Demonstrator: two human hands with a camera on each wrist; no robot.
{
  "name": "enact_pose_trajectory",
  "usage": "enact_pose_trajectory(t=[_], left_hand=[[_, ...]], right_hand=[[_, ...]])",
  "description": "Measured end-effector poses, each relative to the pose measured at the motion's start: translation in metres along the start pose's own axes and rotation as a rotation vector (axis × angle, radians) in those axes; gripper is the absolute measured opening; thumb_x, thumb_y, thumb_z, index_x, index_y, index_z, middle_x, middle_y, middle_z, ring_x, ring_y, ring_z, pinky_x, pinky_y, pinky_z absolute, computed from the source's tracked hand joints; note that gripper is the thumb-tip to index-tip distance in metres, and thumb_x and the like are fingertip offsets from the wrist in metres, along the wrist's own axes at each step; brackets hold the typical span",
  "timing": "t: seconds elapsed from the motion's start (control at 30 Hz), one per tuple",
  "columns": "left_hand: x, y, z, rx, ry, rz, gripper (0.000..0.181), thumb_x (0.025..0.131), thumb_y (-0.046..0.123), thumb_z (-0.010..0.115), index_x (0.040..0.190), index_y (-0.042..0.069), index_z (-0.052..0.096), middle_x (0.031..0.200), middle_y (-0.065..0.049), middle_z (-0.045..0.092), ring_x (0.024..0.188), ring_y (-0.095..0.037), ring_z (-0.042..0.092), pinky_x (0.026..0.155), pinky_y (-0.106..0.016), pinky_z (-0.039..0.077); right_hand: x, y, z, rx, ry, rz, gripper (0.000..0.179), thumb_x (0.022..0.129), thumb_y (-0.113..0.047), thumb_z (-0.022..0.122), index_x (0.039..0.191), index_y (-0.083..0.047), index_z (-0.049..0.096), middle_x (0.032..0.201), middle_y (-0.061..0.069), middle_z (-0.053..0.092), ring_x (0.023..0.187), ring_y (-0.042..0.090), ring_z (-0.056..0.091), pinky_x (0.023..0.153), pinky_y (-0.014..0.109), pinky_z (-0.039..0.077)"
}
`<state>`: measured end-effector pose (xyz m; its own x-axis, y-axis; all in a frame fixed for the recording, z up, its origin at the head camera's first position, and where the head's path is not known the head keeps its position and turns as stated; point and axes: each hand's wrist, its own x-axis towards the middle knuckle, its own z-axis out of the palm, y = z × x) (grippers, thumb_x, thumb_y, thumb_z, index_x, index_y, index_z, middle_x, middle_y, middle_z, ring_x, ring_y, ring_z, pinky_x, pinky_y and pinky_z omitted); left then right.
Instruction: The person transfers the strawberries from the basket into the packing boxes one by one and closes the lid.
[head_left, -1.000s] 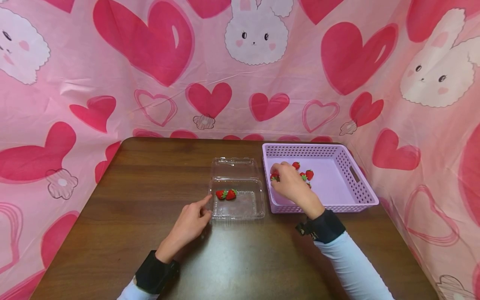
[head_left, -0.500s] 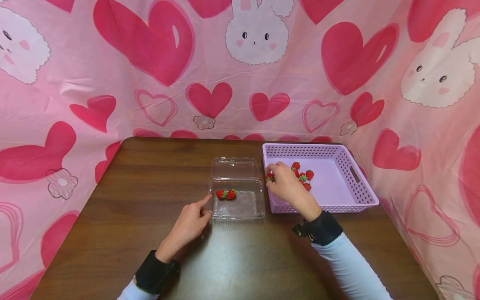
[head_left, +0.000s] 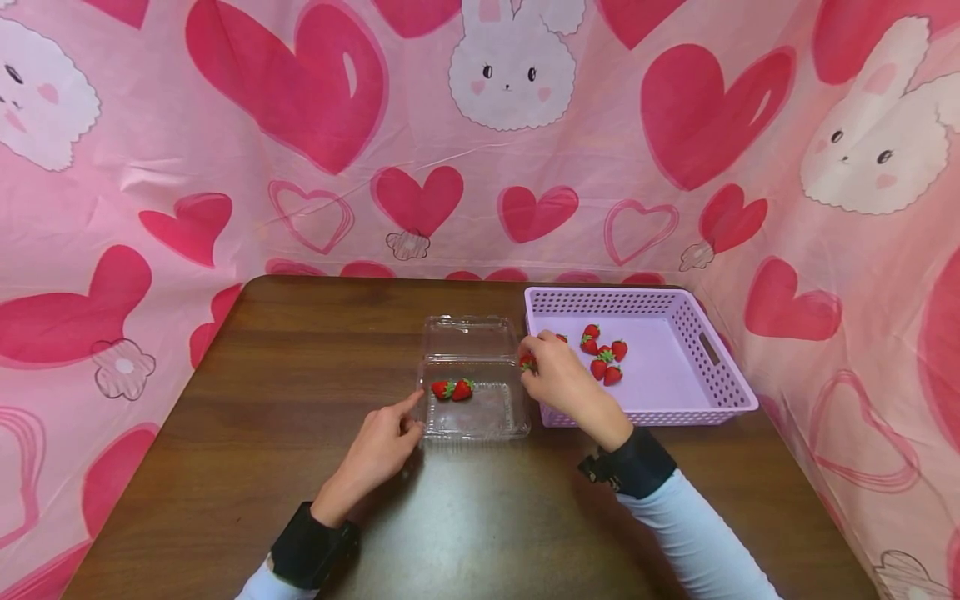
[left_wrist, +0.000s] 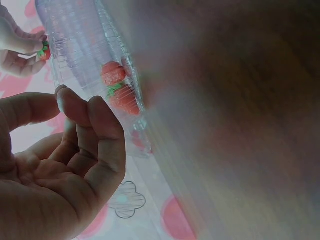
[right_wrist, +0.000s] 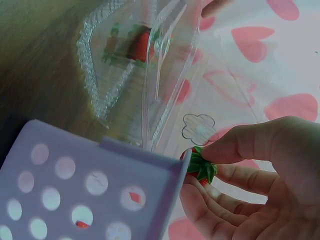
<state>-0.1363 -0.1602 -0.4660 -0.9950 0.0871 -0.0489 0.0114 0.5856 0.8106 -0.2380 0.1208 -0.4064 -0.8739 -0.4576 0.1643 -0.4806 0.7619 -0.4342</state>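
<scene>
My right hand [head_left: 566, 383] pinches a red strawberry [head_left: 528, 363] by its green leafy end, above the left rim of a lilac basket [head_left: 667, 367]. In the right wrist view the strawberry [right_wrist: 201, 170] is partly hidden behind that rim. My left hand [head_left: 378, 442] touches the left edge of a clear plastic clamshell box [head_left: 480, 421], index finger extended and thumb by the near corner. The box lies with its lid [head_left: 468, 336] folded back. Inside, two strawberries [head_left: 462, 389] sit side by side. More strawberries [head_left: 598, 369] lie loose in the basket.
The box and basket stand close together on a dark wooden table [head_left: 315, 333]. A pink cloth [head_left: 330, 100] with hearts and rabbits hangs around the table's back and sides. The basket's perforated walls rise beside the box.
My right hand has moved left with the strawberry, from inside the basket to its left rim. More of the basket's strawberries show. My left hand and the box stay put.
</scene>
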Motion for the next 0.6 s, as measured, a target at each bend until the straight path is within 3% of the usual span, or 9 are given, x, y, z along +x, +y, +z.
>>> enact_pose_trajectory(t=[0.23, 0.6], left_hand=[[0.0, 0.0, 0.0, -0.002, 0.002, -0.003, 0.055, 0.098, 0.002, 0.065, 0.152, -0.002, 0.054, 0.063, 0.0, 0.051, 0.045, -0.017, 0.049, 0.044, -0.028, 0.038], [-0.001, 0.0, 0.0, 0.0, 0.003, -0.004, 0.054, 0.098, 0.002, 0.064, 0.151, -0.002, 0.054, 0.064, 0.0, 0.051, 0.046, -0.017, 0.049, 0.045, -0.027, 0.038]], right_hand=[[0.0, -0.006, 0.004, 0.049, -0.055, 0.026, 0.027, 0.087, -0.003, 0.077, 0.114, 0.002, 0.07, 0.102, 0.014, 0.061, 0.086, 0.026, 0.061, 0.078, 0.043, 0.058], [0.001, -0.01, 0.012, 0.072, -0.074, 0.029, 0.032, 0.087, -0.005, 0.079, 0.117, 0.003, 0.07, 0.101, 0.012, 0.06, 0.086, 0.024, 0.061, 0.079, 0.04, 0.059]])
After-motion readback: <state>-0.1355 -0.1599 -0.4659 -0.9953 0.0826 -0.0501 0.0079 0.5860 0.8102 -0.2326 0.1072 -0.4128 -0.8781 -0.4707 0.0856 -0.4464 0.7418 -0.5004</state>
